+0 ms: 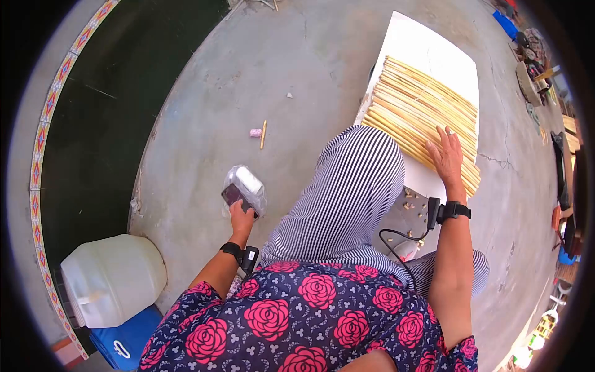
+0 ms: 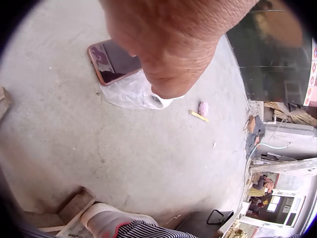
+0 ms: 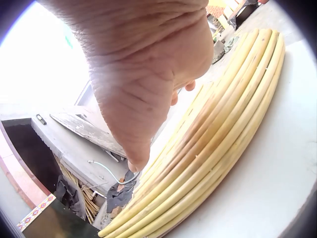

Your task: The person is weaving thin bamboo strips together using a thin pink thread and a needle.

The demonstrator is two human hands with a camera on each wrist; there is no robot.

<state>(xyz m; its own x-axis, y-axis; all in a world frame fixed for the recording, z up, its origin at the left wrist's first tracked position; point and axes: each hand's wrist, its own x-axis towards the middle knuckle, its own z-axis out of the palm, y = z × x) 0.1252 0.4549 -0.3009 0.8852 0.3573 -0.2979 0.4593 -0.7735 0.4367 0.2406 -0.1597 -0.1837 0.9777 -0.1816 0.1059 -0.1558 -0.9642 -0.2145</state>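
My left hand [image 1: 240,222] is at a dark phone [image 1: 232,194], low over a clear plastic bag [image 1: 259,197] with a white item [image 1: 249,180] inside. The left wrist view shows the phone [image 2: 115,62] sticking out from under the curled left hand [image 2: 168,54]; the fingertips are hidden. On the right, a row of pale yellow sticks [image 1: 415,102] lies side by side on a white board [image 1: 412,38]. My right hand [image 1: 449,160] rests on the near sticks with its fingers spread. The right wrist view has that hand [image 3: 143,84] over the sticks [image 3: 213,139].
A pink roll [image 1: 255,132] and a single stick [image 1: 263,135] lie on the concrete floor. Small cut pieces [image 1: 409,205] are scattered by the board's near edge. At the left stand a white plastic barrel [image 1: 114,279] and a blue container [image 1: 127,338], beside a dark strip [image 1: 105,124].
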